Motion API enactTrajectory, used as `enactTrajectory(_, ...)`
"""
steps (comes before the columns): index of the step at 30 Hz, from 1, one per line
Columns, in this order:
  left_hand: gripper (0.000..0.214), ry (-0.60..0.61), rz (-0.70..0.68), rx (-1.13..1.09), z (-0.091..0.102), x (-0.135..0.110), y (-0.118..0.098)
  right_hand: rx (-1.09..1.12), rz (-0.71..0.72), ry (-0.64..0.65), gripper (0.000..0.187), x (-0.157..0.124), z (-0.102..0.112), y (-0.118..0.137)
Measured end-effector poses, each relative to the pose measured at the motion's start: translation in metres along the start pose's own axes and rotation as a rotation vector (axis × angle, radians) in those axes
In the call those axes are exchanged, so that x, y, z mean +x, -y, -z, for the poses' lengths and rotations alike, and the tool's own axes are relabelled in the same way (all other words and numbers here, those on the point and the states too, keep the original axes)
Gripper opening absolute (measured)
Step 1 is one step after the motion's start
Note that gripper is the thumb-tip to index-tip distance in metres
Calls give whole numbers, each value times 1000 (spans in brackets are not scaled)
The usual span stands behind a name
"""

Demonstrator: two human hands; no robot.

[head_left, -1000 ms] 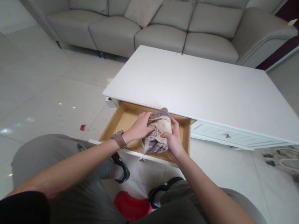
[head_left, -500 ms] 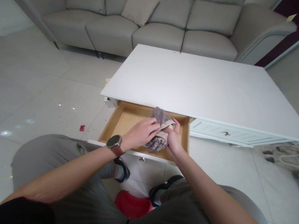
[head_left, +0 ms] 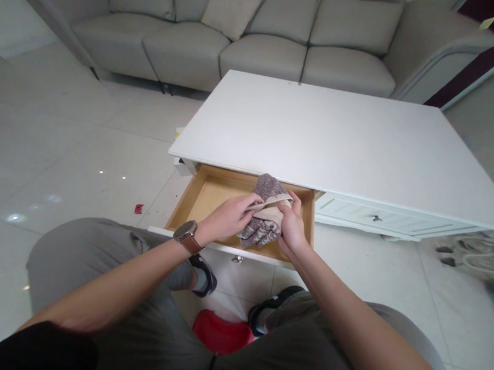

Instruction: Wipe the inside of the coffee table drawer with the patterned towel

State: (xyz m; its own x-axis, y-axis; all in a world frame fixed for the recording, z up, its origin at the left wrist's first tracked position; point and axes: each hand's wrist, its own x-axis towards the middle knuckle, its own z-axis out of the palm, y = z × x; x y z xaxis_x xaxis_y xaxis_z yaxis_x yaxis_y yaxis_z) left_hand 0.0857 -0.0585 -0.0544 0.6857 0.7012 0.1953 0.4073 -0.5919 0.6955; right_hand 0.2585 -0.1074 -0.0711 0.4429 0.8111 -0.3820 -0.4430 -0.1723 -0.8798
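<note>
Over the pulled-out wooden drawer (head_left: 210,193) I hold a rolled cloth (head_left: 264,232), mottled grey-brown with a beige inner side or hem. My left hand (head_left: 234,215), below a watch with a brown strap, pinches the beige edge from the left. On the right side, my right hand (head_left: 294,223) grips the roll, with its thumb on the beige part and the other fingers partly hidden behind. The cloth's edge is lifted between both hands, and part of the drawer's bottom is hidden under it.
The drawer belongs to a white coffee table (head_left: 340,135), which has a second, shut drawer (head_left: 376,218) on the right. A grey sofa (head_left: 266,55) stands behind. Between my feet is a red object (head_left: 220,332). A red scrap (head_left: 138,208) lies on the tiles at left.
The beige edge of the cloth is pulled up and spread wider between my hands, showing more of the beige side. My left hand has moved slightly left.
</note>
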Motion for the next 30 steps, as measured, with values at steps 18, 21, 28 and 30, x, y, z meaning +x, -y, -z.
enactTrajectory(18,7,-129,-116,28,0,4,-6,74,11,48,69,-8,4,8)
enactTrajectory(21,7,-96,-154,-13,-1,3,-17,52,11,40,69,-11,3,11)
enactTrajectory(28,37,-71,-10,-173,-18,-13,-27,-20,14,59,71,-15,6,14)
enactTrajectory(30,47,-37,44,-166,-25,-18,-29,-36,19,68,69,-15,7,12)
